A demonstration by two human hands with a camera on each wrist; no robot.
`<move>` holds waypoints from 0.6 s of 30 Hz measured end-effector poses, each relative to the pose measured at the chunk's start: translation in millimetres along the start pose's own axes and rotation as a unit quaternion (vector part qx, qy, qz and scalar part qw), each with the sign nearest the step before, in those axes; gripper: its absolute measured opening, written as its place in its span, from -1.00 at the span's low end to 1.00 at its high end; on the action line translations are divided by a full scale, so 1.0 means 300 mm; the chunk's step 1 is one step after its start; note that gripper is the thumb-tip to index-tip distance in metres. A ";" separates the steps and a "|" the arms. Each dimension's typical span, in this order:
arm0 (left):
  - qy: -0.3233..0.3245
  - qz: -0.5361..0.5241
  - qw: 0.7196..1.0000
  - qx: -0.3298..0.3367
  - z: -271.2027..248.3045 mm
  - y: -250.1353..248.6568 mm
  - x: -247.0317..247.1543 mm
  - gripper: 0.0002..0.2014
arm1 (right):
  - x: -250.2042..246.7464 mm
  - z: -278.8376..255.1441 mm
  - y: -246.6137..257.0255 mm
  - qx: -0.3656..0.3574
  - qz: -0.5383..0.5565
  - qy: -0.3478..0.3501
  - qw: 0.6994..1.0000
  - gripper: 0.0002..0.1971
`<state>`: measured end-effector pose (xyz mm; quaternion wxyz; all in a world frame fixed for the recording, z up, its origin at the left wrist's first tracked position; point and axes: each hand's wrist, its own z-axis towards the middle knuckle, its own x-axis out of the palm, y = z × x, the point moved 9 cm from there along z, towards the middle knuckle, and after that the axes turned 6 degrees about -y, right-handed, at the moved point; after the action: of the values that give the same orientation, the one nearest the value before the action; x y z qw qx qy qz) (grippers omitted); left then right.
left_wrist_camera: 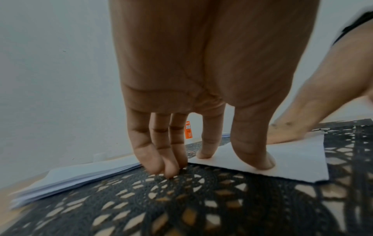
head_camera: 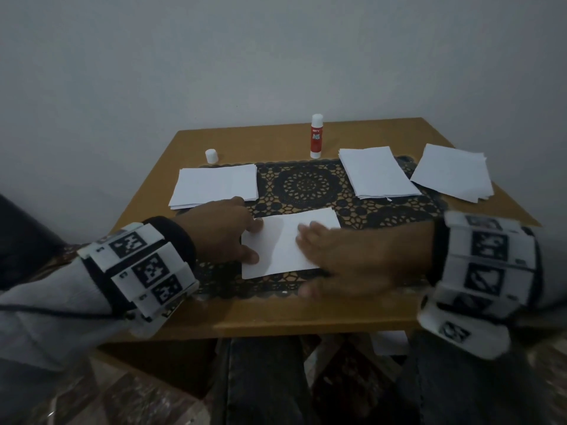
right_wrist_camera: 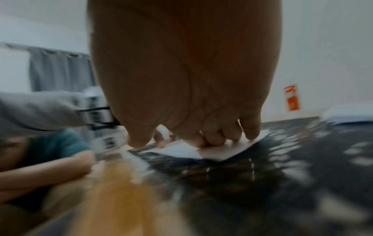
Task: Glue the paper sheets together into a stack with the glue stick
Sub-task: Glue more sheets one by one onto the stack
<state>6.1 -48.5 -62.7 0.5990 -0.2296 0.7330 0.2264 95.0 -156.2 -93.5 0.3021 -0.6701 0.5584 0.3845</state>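
Note:
A single white sheet [head_camera: 283,243] lies on the black lace mat [head_camera: 303,185] near the table's front edge. My left hand [head_camera: 256,241] presses its left edge with straight thumb and forefinger [left_wrist_camera: 206,153]; the other fingers touch the mat. My right hand [head_camera: 310,259] lies flat on the sheet's right half, blurred. The red and white glue stick [head_camera: 316,136] stands upright and uncapped at the back, and its white cap [head_camera: 211,155] sits to the left. Paper stacks lie at the left [head_camera: 214,185], right of centre [head_camera: 377,173] and far right [head_camera: 454,171].
The wooden table [head_camera: 306,314] stands against a grey wall. My knees are under its front edge. In the right wrist view another person in a teal shirt [right_wrist_camera: 54,143] sits at the left, and a grey curtain [right_wrist_camera: 60,70] hangs behind.

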 end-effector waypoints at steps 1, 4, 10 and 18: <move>0.000 0.002 1.000 0.000 0.001 0.001 0.002 -0.34 | -0.026 0.009 -0.023 0.023 0.011 -0.005 1.000 -0.04; 0.000 0.007 1.000 0.001 0.001 -0.001 0.004 -0.35 | -0.038 0.021 0.010 0.017 -0.008 -0.011 1.000 0.00; -0.004 0.013 1.000 0.010 0.009 0.005 0.007 -0.36 | -0.036 0.044 0.061 -0.017 -0.007 -0.017 1.000 -0.02; 0.002 0.027 0.999 0.021 0.032 0.017 0.003 -0.49 | -0.019 0.054 0.155 -0.078 -0.028 -0.024 0.996 -0.02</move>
<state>10.1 -38.6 -64.9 0.5960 -0.1971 0.7447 0.2268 46.1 -148.7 -95.9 0.2730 -0.6975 0.5002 0.4344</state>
